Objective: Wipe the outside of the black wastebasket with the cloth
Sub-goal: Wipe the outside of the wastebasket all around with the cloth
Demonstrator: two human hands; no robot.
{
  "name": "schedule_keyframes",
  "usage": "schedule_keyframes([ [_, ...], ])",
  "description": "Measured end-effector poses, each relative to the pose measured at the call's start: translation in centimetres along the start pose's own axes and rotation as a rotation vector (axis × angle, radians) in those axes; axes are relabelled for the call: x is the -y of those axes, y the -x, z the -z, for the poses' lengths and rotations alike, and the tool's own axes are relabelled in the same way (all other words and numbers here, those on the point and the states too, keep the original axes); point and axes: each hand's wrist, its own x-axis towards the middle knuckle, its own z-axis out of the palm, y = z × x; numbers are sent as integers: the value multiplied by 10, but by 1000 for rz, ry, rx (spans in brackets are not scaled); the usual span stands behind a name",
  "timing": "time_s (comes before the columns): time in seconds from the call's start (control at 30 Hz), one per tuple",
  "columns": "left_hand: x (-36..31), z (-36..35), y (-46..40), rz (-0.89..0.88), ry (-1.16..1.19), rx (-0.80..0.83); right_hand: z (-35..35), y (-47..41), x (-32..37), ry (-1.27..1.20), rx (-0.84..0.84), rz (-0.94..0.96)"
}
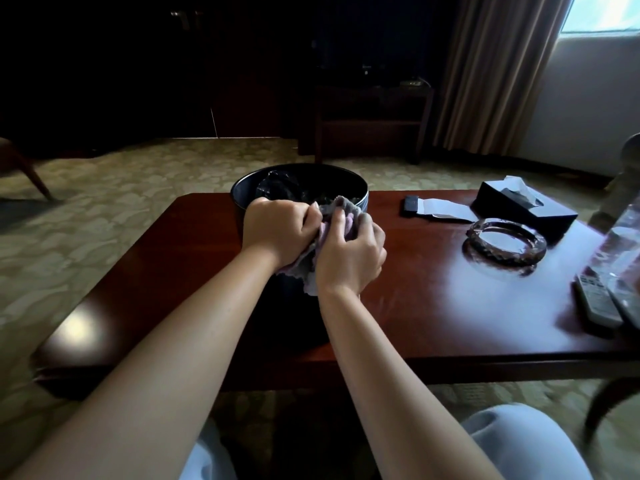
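Broadly, a dark red wooden coffee table point(433, 306) fills the middle of the head view, standing on patterned carpet point(104, 202). On its far edge stands the black wastebasket point(362, 199), upright, with a crumpled black liner point(287, 187) inside it. Both hands meet at the basket's near rim. The left hand point(277, 230) has its fingers curled round the cloth point(306, 263), a pale lilac-grey rag bunched between the two hands and hanging down against the basket's near outer wall. The right hand point(349, 258) also grips the cloth, its fingers folded over the upper part of it at the rim. To the right on the table lie a black tissue box point(526, 209), a glass ashtray point(505, 244), two remote controls point(595, 299) near the right edge, and a small black case point(411, 205) beside a white paper point(446, 207).
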Motion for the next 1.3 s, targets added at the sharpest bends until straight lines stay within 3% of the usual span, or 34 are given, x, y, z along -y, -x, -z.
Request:
schedule_keyframes([
  [0.27,-1,0,0,23,46,-27,-11,14,-45,-5,-145,140],
  [0.47,-1,-2,1,23,63,-66,-3,31,-96,89,76,-234],
  [0.63,0,-3,1,13,55,-60,-2,16,-48,31,-43,48],
  [0.83,0,-5,1,10,35,-90,-4,29,-29,212,135,144],
  [0.97,1,-5,1,-11,49,-120,-3,45,-62,192,268,-17],
  [1.17,1,-5,2,5,73,-97,1,47,-97,118,358,-433],
  [1.23,1,-5,2,-4,64,-118,3,41,-87,37,329,-387],
  [1.3,2,-6,1,-18,52,-135,4,36,-64,-17,288,-195],
])
